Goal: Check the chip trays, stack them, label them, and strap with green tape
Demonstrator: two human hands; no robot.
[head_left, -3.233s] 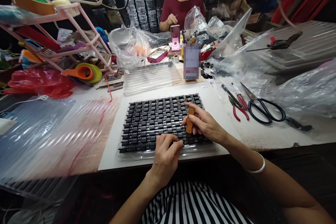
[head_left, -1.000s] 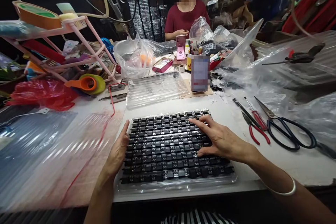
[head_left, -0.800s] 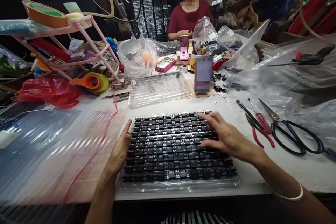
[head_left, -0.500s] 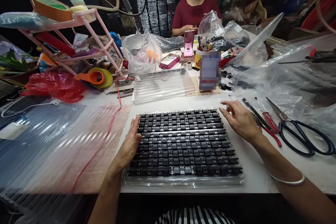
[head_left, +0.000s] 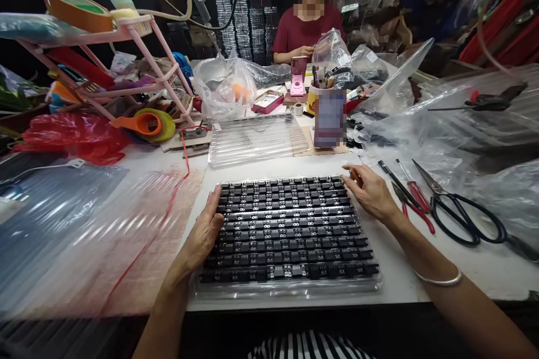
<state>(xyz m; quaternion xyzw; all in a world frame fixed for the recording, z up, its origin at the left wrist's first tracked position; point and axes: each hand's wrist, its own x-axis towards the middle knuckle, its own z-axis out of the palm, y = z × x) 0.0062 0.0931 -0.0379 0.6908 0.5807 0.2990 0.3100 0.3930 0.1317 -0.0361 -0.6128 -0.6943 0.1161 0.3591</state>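
Clear tray [head_left: 290, 290] packed with rows of black parts [head_left: 286, 230], flat on the white table [head_left: 421, 269], nearest the body. Left hand [head_left: 205, 231] laid against the tray's left edge, fingers together, gripping nothing. Right hand [head_left: 369, 192] now off the parts and at the tray's far right corner, fingers loosely spread, empty; a second ago pressed flat on the rows. Looks like squaring the tray. Beyond that corner: pliers [head_left: 410, 210], scissors [head_left: 458, 210].

The left hand [head_left: 204, 233] is laid flat, fingers extended, at lower centre; the right hand [head_left: 370, 193] is held loosely curled, right of centre.
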